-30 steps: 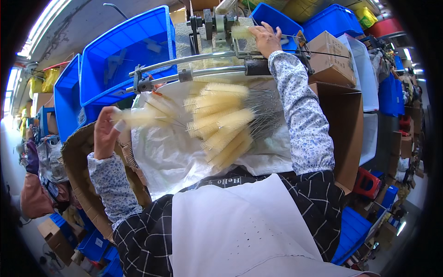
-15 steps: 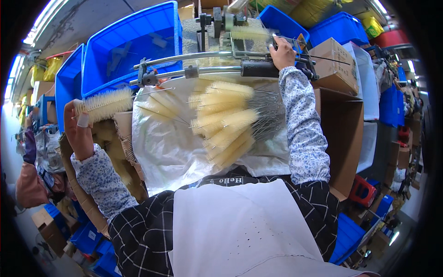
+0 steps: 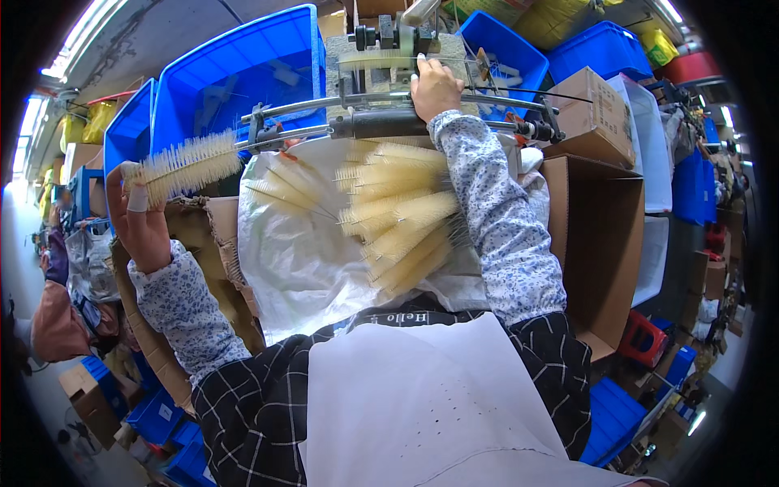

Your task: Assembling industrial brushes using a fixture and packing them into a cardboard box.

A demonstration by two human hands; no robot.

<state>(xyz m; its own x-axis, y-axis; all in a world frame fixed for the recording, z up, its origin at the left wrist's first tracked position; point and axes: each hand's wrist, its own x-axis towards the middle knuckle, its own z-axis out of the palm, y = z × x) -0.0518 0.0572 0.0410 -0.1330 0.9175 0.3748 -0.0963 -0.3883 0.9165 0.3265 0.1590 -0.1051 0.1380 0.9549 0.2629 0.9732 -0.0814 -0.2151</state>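
Observation:
My left hand is closed on one end of a cream bristle tube brush, a white wrap on one finger. Over the bench machine, my right hand grips its sliding carriage, which rides on two steel rails. Another cream brush lies across the carriage, just left of my right fingertips. What those fingers press on is partly hidden. Between my arms, a pile of cream brushes with wire stems rests on a white sheet; a few more brushes lie left of it.
A big blue bin holding pale pieces stands beyond the rails at left. Another blue bin is behind my right hand. An open cardboard box sits right of my right arm; a torn carton is beside my left forearm.
My right hand has slid left along the rails, and the carriage and its brush have moved left with it. My left hand still holds its brush, nearly in place.

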